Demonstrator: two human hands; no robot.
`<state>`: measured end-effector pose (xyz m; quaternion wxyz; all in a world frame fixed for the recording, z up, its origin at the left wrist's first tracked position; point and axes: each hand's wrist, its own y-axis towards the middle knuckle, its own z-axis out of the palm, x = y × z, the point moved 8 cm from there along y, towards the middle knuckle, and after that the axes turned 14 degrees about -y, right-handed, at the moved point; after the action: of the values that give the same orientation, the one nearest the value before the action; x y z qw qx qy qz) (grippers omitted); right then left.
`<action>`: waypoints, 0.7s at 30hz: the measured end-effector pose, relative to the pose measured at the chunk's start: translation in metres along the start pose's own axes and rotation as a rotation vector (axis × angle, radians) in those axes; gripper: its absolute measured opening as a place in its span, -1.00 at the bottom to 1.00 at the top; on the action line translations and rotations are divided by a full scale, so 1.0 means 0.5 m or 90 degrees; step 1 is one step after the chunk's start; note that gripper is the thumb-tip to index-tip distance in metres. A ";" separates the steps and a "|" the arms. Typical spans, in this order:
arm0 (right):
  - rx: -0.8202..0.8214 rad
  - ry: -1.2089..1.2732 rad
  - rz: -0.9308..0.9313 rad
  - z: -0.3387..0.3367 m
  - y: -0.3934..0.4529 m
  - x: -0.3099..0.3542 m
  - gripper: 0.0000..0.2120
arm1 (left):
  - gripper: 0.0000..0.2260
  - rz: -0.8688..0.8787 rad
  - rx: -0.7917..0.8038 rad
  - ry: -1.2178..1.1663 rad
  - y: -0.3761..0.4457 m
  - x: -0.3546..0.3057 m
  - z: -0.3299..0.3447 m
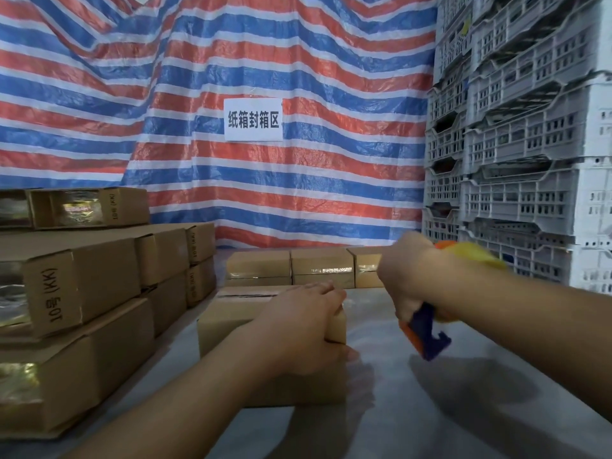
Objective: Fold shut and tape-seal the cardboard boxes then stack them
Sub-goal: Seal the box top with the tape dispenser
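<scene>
A closed cardboard box (pixel 231 321) lies on the white table in front of me, a seam running along its top. My left hand (pixel 303 329) grips its right end, fingers over the top edge and thumb round the near corner. To the right of the box, my right hand (pixel 409 278) holds a tape dispenser (pixel 427 336) by its handle; the blue and orange head hangs just above the table and looks blurred. A yellow and orange part of it (pixel 470 255) shows behind my wrist.
Stacked taped boxes (pixel 82 286) marked "10号 (KK)" fill the left side. A row of low boxes (pixel 323 268) lines the table's far edge. White plastic crates (pixel 516 144) tower on the right. A striped tarp with a paper sign (pixel 253 119) hangs behind.
</scene>
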<state>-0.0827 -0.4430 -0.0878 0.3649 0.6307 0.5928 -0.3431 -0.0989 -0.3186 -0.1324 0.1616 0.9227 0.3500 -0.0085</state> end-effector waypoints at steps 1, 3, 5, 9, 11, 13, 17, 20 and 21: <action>-0.005 -0.004 0.005 0.028 -0.002 0.014 -0.56 | -0.21 0.000 0.001 0.001 -0.003 -0.002 0.002; -0.060 0.102 0.089 0.079 -0.021 0.004 -0.50 | -0.22 0.004 -0.004 0.008 -0.005 -0.005 0.003; -0.121 0.190 0.196 0.123 -0.050 -0.015 -0.45 | -0.23 0.005 -0.007 0.010 -0.004 -0.005 0.003; -0.074 0.303 0.287 0.219 -0.099 0.025 -0.39 | -0.24 0.013 -0.004 0.012 0.000 -0.001 0.003; -0.044 0.330 0.295 0.240 -0.117 0.047 -0.40 | -0.24 0.014 -0.004 0.015 0.002 0.001 0.006; -0.025 0.335 0.296 0.242 -0.130 0.054 -0.41 | -0.25 0.018 -0.008 0.016 0.004 0.000 0.006; -0.102 0.316 0.309 0.171 -0.144 0.035 -0.43 | -0.27 0.023 -0.014 0.030 0.002 -0.005 0.005; -0.321 0.520 0.240 0.071 -0.141 0.037 -0.61 | -0.28 0.024 -0.023 0.023 -0.001 -0.010 0.003; -0.344 0.644 0.188 0.043 -0.134 0.049 -0.65 | -0.27 0.025 -0.028 0.019 -0.001 -0.012 0.000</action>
<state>-0.1481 -0.4474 -0.1236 0.2285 0.6766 0.6653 0.2178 -0.1038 -0.3220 -0.1317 0.1764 0.9257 0.3342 0.0163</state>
